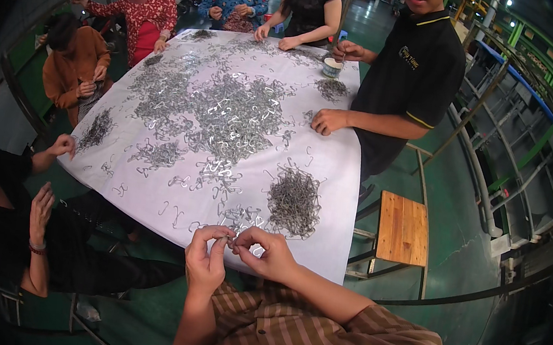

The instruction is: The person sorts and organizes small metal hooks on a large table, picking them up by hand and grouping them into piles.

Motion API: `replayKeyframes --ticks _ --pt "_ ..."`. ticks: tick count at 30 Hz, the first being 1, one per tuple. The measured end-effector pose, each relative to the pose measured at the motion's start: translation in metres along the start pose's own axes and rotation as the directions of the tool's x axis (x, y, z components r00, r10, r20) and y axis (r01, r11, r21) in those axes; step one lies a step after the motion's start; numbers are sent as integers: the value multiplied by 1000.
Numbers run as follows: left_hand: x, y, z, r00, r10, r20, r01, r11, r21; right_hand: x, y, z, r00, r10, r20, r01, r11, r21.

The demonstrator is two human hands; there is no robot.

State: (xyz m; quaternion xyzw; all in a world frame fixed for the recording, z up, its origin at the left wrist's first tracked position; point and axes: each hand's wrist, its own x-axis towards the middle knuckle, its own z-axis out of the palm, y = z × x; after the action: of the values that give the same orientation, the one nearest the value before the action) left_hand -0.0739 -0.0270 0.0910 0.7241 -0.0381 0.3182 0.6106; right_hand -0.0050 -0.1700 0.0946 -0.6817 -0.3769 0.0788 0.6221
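1. Two bare hands are working close together in the head view: the left hand is pinching narrowly with thumb and forefinger, and the right hand is making a similar narrow pinch just beside it.
2. One small metal piece is apparently sitting between those fingertips, at the near edge of the white tablecloth; fingers are hiding its exact shape.
3. For good control, one hand should be steadying the piece while the other is doing the fine turning; squeezing hard would be risking a slip.
4. Loose wire hooks are lying beyond, and a dense pile is resting nearer; working over the cloth should be making drops easier to recover.
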Motion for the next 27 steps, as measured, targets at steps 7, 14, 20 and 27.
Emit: replayKeyframes --ticks 7,14,20,27 --pt "5 5 -3 999 51 -5 -51 999 3 3 6 -11 998 -26 -62 28 999 42" --pt "4 9 -14 997 61 -41 -58 996 65 16 62 -41 951 33 -308 -97 976 -193" --pt "-1 15 -23 995 96 6 -96 987 130 24 97 -61 952 84 -293 -239 803 -546" --pt "-10 25 -35 998 46 -45 -36 980 198 28 115 -28 997 69 -31 -60 484 -873"
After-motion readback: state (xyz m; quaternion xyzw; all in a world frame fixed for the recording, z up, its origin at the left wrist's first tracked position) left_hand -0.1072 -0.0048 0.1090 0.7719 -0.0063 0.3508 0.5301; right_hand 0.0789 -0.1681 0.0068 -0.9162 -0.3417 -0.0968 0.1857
